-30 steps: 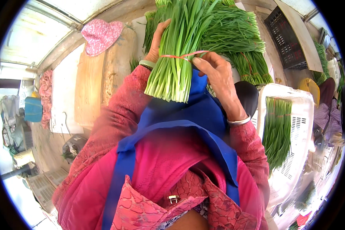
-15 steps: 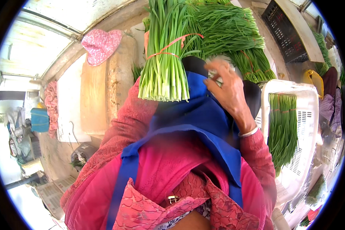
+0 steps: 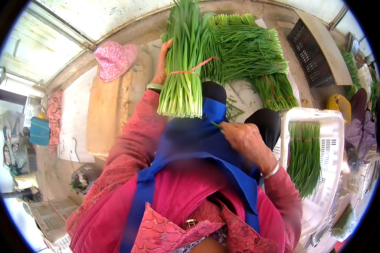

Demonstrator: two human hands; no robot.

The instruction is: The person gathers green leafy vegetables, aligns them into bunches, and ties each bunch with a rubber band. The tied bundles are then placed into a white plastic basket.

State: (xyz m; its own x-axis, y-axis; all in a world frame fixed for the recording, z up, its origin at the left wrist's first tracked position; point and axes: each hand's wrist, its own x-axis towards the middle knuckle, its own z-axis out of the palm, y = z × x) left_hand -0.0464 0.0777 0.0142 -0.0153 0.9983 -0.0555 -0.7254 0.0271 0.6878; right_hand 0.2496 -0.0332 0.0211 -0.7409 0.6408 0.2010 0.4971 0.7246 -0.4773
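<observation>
My left hand point(image 3: 161, 64) is wrapped round the left side of a thick bunch of green chives point(image 3: 182, 90), held with the pale cut ends toward me. A red band point(image 3: 190, 71) circles the bunch, its loose tail sticking out to the right. Part of my left hand is hidden behind the leaves. My right hand point(image 3: 245, 141) is closed over the blue apron point(image 3: 190, 137) on my lap, right of the bunch. A short green leaf piece point(image 3: 216, 125) pokes out from its pinched fingertips.
More chives point(image 3: 249, 46) lie piled ahead, loose scraps beside them. At my right a white plastic crate point(image 3: 340, 135) holds tied chives point(image 3: 304, 156). A wooden block point(image 3: 103, 114) with a pink hat point(image 3: 114, 59) stands left; a black crate point(image 3: 310, 55) leans at far right.
My right hand has come down toward my lap and closed on a leaf piece; its fingers were spread before. The bunch has shifted slightly, and more of my left hand shows.
</observation>
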